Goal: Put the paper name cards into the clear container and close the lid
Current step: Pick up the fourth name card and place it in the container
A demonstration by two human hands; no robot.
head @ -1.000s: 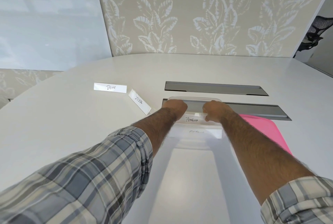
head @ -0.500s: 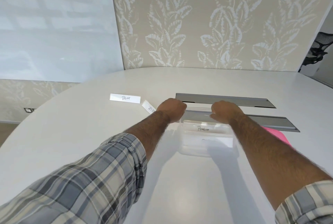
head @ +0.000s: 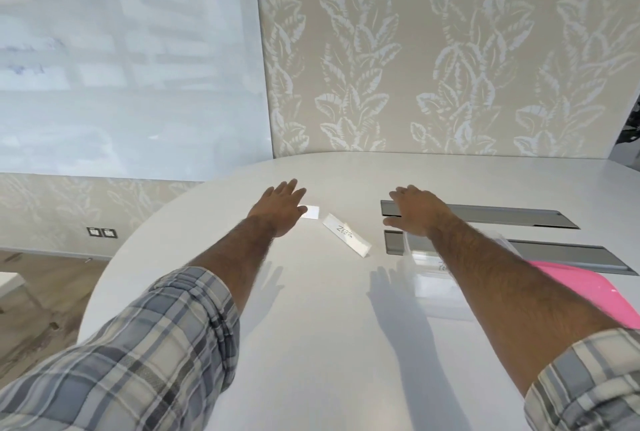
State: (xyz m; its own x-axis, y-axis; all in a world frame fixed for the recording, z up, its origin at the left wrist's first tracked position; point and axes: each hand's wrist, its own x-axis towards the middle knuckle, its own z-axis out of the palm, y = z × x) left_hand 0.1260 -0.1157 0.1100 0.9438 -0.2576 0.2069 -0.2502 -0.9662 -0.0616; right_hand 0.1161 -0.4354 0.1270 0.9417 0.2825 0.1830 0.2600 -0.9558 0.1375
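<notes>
My left hand (head: pixel 280 208) is spread flat over a white name card (head: pixel 311 212), hiding most of it; only its right end shows. A second folded card marked "Zebra" (head: pixel 346 234) stands just right of it. My right hand (head: pixel 415 210) hovers open, fingers apart, over the grey slots, holding nothing. The clear container (head: pixel 426 274) sits under my right forearm, which hides much of it; white cards with writing show inside. The pink lid (head: pixel 585 295) lies to the container's right, off the container.
Two long grey cable slots (head: pixel 502 217) are set into the white table (head: pixel 329 326) behind the container. The table's rounded left edge drops to a wooden floor. A leaf-patterned wall and a glass board stand behind.
Both hands left the container and opened. My left hand swung left onto the far card. My right hand lifted over the slots. The camera view turned left and tilted up.
</notes>
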